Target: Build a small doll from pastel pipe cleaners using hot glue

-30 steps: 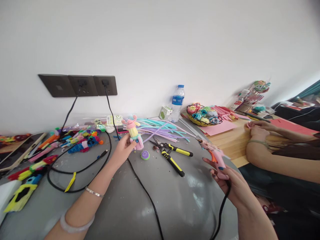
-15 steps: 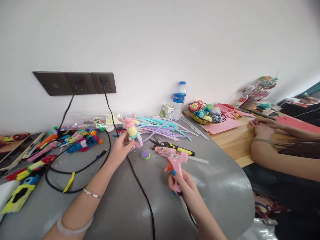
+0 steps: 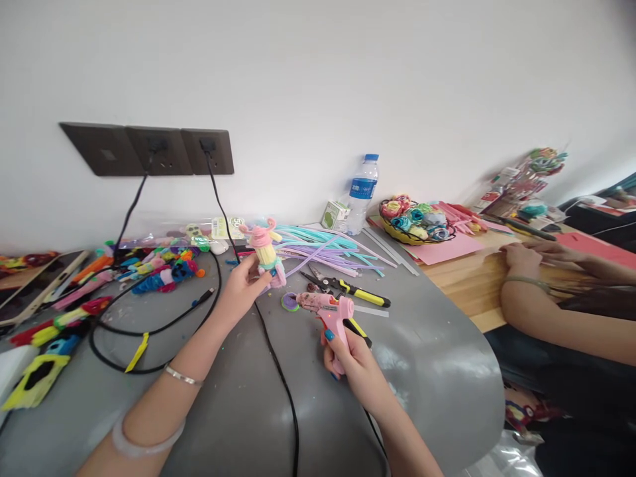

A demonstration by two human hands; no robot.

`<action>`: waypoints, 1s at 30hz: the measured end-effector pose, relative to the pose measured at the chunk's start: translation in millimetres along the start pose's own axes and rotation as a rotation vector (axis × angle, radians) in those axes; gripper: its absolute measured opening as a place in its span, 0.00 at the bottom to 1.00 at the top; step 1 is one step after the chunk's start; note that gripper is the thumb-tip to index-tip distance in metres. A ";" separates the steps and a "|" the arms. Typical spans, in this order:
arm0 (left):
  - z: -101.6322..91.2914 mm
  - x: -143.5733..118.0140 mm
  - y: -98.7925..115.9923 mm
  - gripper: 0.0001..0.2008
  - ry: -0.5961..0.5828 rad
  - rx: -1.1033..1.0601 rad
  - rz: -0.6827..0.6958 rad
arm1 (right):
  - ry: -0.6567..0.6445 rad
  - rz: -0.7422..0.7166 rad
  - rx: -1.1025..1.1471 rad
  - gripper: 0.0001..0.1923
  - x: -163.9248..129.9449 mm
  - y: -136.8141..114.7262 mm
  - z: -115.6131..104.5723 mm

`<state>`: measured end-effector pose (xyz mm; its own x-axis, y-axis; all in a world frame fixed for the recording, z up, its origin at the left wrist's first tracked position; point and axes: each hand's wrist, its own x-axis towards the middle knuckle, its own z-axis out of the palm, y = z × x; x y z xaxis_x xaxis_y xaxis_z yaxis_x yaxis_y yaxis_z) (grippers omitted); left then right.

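My left hand (image 3: 242,291) pinches the mostly built pink-and-yellow pipe-cleaner doll (image 3: 265,254) upright above the grey table (image 3: 422,358), while my right hand (image 3: 354,361) grips the pink hot-glue gun (image 3: 328,315), its nozzle near the doll, no glue laid yet.

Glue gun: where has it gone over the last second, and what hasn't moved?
The right hand has carried the pink glue gun from the table's right side leftward, so its nozzle now lies near the purple disc, close below the doll. The left hand keeps holding the pipe-cleaner doll upright in about the same spot. The yellow-handled pliers, water bottle and black cable stayed put.
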<state>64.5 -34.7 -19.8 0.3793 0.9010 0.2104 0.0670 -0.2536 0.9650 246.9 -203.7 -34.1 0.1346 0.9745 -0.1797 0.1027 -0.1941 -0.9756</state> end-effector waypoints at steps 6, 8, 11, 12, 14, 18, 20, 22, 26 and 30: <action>1.8 0.4 -1.8 0.23 -0.007 -0.036 -0.016 | 0.002 -0.004 0.001 0.28 0.4 -0.1 0.3; 1.6 0.6 -1.1 0.24 -0.008 -0.038 -0.020 | 0.014 -0.005 0.006 0.28 0.0 -0.5 0.4; 1.0 0.8 0.0 0.25 -0.012 -0.044 -0.030 | 0.045 -0.005 0.005 0.29 -0.8 -1.5 0.2; 1.0 0.8 0.2 0.25 -0.015 -0.044 -0.034 | 0.050 -0.002 -0.003 0.29 -1.3 -2.0 -0.1; 1.0 0.7 0.4 0.25 -0.017 -0.040 -0.036 | 0.047 0.005 -0.023 0.29 -2.6 -3.2 -0.7; 1.2 0.2 0.8 0.24 -0.017 -0.021 -0.033 | 0.003 0.008 -0.045 0.28 -6.1 -5.4 -1.0; 1.0 0.0 1.2 0.24 -0.019 -0.017 -0.026 | -0.016 0.003 -0.049 0.28 -7.2 -6.1 0.2; 0.5 -0.2 1.5 0.24 -0.021 -0.017 -0.017 | -0.029 -0.003 -0.057 0.27 -7.5 -6.6 1.9; -0.2 -0.2 1.2 0.24 -0.020 -0.024 -0.015 | -0.034 -0.010 -0.070 0.27 -6.8 -7.2 4.3; 0.1 0.0 -0.1 0.26 -0.027 -0.047 -0.024 | 0.004 0.005 -0.068 0.28 -6.2 -6.2 2.1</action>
<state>64.5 -34.7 -20.0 0.4028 0.8967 0.1834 0.0331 -0.2144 0.9762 243.4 -208.4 -27.2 0.1390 0.9730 -0.1840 0.1691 -0.2064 -0.9638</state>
